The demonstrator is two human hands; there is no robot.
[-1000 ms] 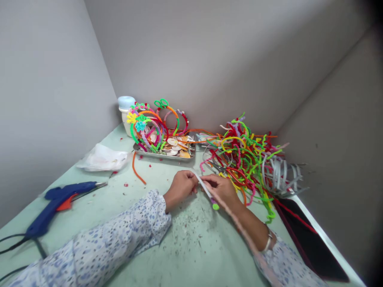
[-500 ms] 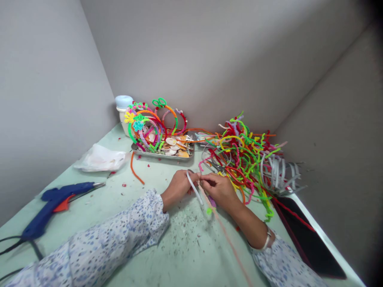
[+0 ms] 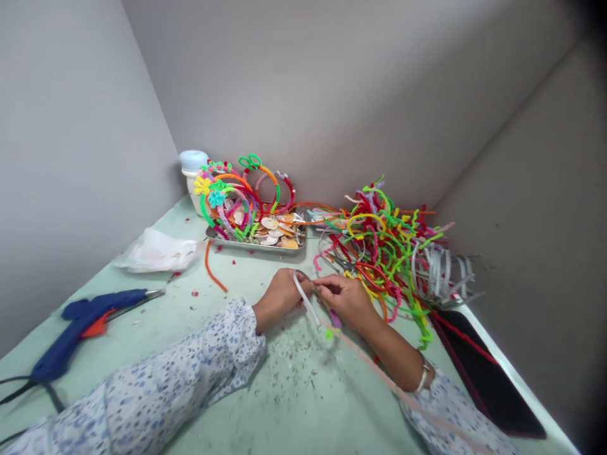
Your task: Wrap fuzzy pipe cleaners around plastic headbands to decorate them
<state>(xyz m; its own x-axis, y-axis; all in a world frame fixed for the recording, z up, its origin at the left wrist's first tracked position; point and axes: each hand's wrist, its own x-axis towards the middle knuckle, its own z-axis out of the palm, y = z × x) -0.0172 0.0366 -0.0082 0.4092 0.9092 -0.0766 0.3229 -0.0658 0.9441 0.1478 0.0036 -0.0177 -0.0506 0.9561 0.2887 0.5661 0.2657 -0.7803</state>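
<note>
My left hand (image 3: 279, 294) is closed around a headband, whose bare whitish arm (image 3: 307, 300) slants down toward me. My right hand (image 3: 348, 302) pinches at the same band, fingertips almost touching the left ones. From between my hands a long pale pink pipe cleaner (image 3: 370, 361) trails to the lower right, passing over my right sleeve. Below my right fingers show a purple fuzzy stretch (image 3: 336, 319) and a bright green tip (image 3: 329, 334). My fingers hide just where the pink strand meets the band.
A blue glue gun (image 3: 90, 325) lies at left, near a white plastic bag (image 3: 159, 251). Behind stands a metal tray (image 3: 256, 247) with shells and decorated headbands, beside a lidded jar (image 3: 193, 180). At right are heaped pipe cleaners (image 3: 393, 234), bare headbands (image 3: 441, 272) and a dark tablet-like slab (image 3: 493, 379).
The loose tail of the pink pipe cleaner has swung to the right, from the table onto my right sleeve. Both hands keep nearly the same place on the headband.
</note>
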